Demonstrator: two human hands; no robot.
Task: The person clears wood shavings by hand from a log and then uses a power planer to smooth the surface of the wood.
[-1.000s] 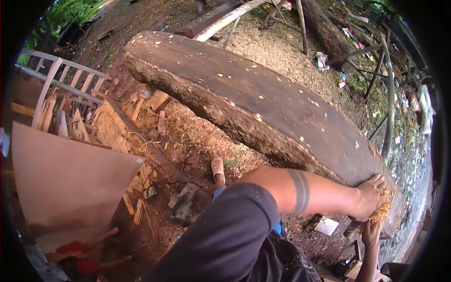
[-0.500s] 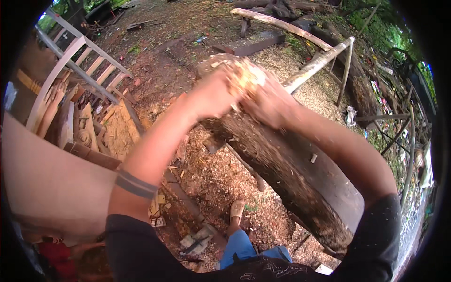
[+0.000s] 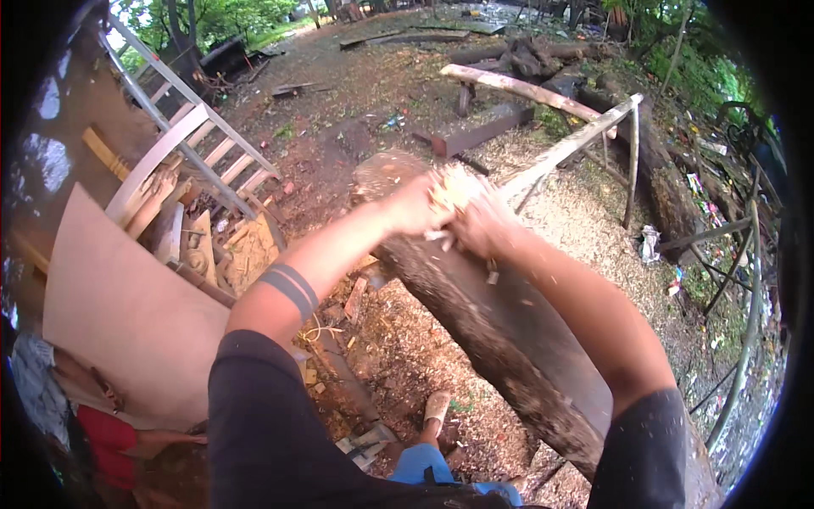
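My left hand [image 3: 413, 209] and my right hand [image 3: 485, 226] are close together over the far part of a split-log bench [image 3: 530, 310]. Both are closed around a tool that the hands and a bunch of pale wood shavings [image 3: 455, 190] hide, so its kind cannot be made out. Loose chips fly beside my right hand. The bench has a dark flat top and rough bark along its side, and it slants from the far middle toward the near right. Both my arms are stretched forward.
Wood chips [image 3: 398, 339] cover the ground around my foot [image 3: 437, 407]. On the left lean a ladder-like wooden frame [image 3: 225, 161] and a large tan board [image 3: 127, 314], with scrap wood between. A pole rail [image 3: 577, 144] stands beyond the bench. Another person in red [image 3: 106, 433] is at lower left.
The view has tilted up, showing more ground and trees beyond. My hands stay closed together over the bench's far part, with the pale shavings still between them.
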